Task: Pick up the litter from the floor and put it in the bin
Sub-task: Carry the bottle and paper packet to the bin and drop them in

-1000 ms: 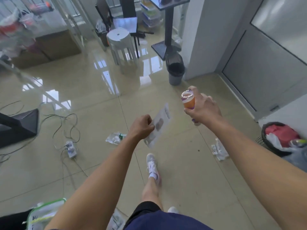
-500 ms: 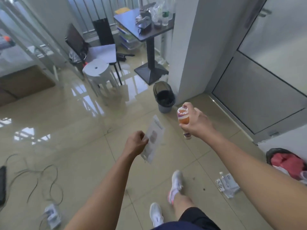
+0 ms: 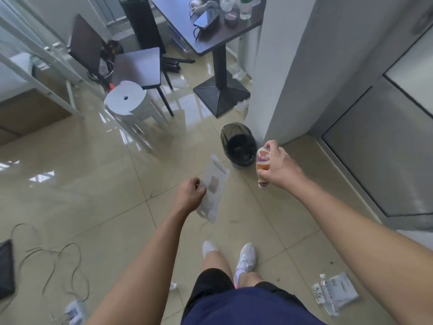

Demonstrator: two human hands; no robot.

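Observation:
My left hand (image 3: 190,195) pinches a flat clear plastic packet (image 3: 213,188) that hangs in front of me. My right hand (image 3: 278,168) grips a plastic bottle (image 3: 263,163) holding orange liquid, tilted just right of the bin. The small bin (image 3: 237,145) with a black liner stands on the floor by the pillar's corner, a short way beyond both hands. More litter lies on the tiles: a clear packet with a small bottle (image 3: 335,292) at the lower right and a small white scrap (image 3: 173,286) near my left leg.
A white round stool (image 3: 125,102) and a dark chair (image 3: 138,69) stand left of the bin. A black pedestal table (image 3: 218,73) is behind it. The grey pillar (image 3: 288,66) and a door fill the right. Cables and a power strip (image 3: 72,314) lie at lower left.
I have walked closer to the bin; it now sits larger and nearer my hands. Both hands still hold the packet and the bottle, the bottle now beside the bin's rim.

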